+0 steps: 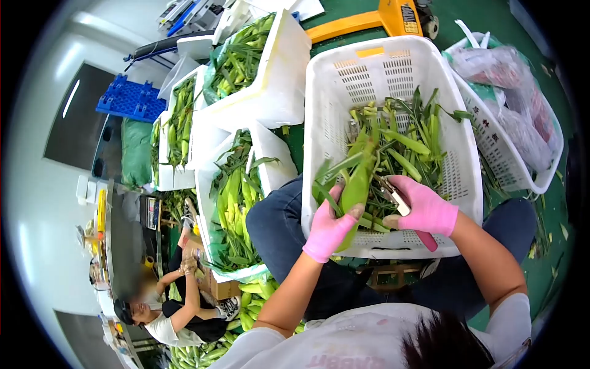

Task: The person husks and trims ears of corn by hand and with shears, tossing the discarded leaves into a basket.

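My left hand (327,226), in a pink glove, is closed around a green corn ear (355,192) still in its husk. The ear tilts up and away from me above a white slotted basket (362,77). In my pink-gloved right hand (425,208) is a pair of pruning shears (399,202), with a white handle and a dark pink handle end. The shears' blades point toward the ear's stalk side; whether they touch it I cannot tell. Cut stalks and husk leaves (424,138) lie in the basket beneath both hands.
Foam boxes (279,67) of husked corn ears (236,190) stand to the left. A second white basket (491,147) with plastic bags is at the right. Behind is a yellow pallet jack (399,18). Another person (178,307) sits at lower left near piled corn (200,353).
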Motion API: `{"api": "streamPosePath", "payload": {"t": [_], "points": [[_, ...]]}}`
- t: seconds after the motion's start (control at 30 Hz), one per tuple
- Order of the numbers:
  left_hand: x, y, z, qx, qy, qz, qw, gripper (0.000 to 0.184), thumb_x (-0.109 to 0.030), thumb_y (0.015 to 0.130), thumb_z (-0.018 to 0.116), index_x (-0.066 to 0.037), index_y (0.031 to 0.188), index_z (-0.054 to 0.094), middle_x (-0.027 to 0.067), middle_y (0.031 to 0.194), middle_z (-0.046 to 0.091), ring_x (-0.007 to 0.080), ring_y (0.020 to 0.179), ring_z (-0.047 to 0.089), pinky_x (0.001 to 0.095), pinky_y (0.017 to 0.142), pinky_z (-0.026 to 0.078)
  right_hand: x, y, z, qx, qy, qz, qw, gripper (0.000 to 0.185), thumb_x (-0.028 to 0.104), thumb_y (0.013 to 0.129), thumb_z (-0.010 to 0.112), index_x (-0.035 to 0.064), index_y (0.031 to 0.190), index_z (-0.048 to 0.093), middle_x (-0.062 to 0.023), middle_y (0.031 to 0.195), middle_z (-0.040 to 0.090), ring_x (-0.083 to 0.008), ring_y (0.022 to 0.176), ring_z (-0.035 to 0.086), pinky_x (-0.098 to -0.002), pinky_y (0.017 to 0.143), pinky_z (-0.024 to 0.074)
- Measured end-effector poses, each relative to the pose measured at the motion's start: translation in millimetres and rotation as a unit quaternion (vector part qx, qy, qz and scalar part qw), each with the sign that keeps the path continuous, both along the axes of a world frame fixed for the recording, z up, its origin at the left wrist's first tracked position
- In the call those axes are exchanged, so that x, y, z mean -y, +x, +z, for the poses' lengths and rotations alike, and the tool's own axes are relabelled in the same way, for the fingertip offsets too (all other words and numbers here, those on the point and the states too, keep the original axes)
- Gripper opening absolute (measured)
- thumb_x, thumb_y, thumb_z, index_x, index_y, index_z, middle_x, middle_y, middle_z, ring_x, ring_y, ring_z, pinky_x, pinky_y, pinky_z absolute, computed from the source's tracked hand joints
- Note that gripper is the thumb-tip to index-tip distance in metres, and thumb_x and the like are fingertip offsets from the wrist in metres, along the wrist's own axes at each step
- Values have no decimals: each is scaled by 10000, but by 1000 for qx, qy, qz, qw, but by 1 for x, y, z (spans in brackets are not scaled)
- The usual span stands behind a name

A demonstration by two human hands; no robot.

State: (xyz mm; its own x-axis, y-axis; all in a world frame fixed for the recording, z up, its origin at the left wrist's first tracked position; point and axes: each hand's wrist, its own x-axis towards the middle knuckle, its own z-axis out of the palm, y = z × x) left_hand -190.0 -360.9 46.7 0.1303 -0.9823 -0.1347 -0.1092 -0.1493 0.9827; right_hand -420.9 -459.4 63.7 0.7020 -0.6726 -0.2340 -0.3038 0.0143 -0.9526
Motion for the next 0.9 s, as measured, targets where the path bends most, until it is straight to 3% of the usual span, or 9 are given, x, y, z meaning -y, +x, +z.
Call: {"api": "streamPosePath", "payload": {"t": [0.17, 0.27, 0.3, 0.47, 0.53, 0.6, 0.8, 0.83, 0.9], "points": [[-2, 29, 19, -222, 207, -169, 938, 812, -489, 852, 753, 10, 1430, 477, 136, 1083, 668, 221, 921, 674, 329, 814, 558, 1, -6, -11, 24, -191, 64, 979, 598, 191, 731, 812, -48, 1220, 564, -145, 1008, 652, -208, 882, 639, -332, 803, 540], [-5, 52, 11, -334, 227, -237, 884, 928, -594, 774, 785, 16, 1405, 486, 217, 1022, 663, 270, 819, 686, 354, 723, 573, 0, -3, 4, 17, -8, 136, 990, 399, 179, 793, 765, -27, 1098, 610, -84, 797, 653, -193, 587, 656, -316, 557, 563], [-8, 54, 10, -354, 206, -239, 880, 939, -599, 771, 781, 32, 1399, 485, 227, 994, 663, 283, 793, 686, 358, 707, 573, -8, 0, 35, 23, 180, 74, 981, 255, 142, 824, 721, -5, 1009, 624, -42, 696, 634, -130, 405, 551, -261, 366, 453], [-15, 81, -1, -451, 135, -263, 842, 888, -564, 782, 769, 76, 1337, 503, 276, 975, 656, 320, 786, 695, 377, 665, 592, -8, -2, 24, 136, 368, 128, 911, 465, 157, 840, 664, -61, 1231, 541, -139, 949, 675, -200, 688, 715, -279, 347, 560], [-20, 82, -7, -458, 101, -237, 851, 906, -593, 765, 770, 100, 1292, 523, 282, 872, 656, 350, 723, 679, 389, 600, 565, -13, -3, 17, 138, 363, 198, 900, 548, 139, 846, 664, -50, 1330, 486, -125, 1087, 651, -183, 856, 696, -286, 478, 602], [-21, 81, -4, -469, 139, -241, 838, 873, -535, 745, 807, 115, 1257, 529, 292, 946, 659, 385, 822, 702, 437, 674, 610, -20, 1, 25, 94, 367, 231, 896, 554, 148, 880, 697, 17, 1372, 479, -72, 1129, 617, -169, 968, 625, -315, 836, 548], [-39, 49, -18, -495, 254, -321, 766, 862, -474, 740, 838, 120, 1281, 524, 290, 1091, 662, 401, 1007, 704, 494, 842, 626, -27, 11, 32, 0, 287, 218, 933, 363, 114, 812, 732, 8, 1137, 608, -43, 1004, 663, -123, 758, 635, -267, 639, 549], [-48, 52, -23, -528, 250, -309, 750, 811, -448, 784, 811, 116, 1289, 521, 286, 1070, 662, 403, 992, 709, 475, 853, 626, -39, 14, 23, 37, 260, 124, 957, 279, 89, 786, 714, -1, 1039, 636, -34, 923, 669, -126, 640, 627, -255, 552, 530], [-82, 69, -22, -576, 219, -229, 754, 756, -491, 866, 718, 59, 1343, 515, 278, 1088, 667, 392, 931, 710, 474, 795, 621, -34, 4, -5, 28, 317, -43, 947, 301, 64, 812, 685, 7, 1098, 612, -52, 954, 653, -159, 762, 647, -297, 606, 536]]}}
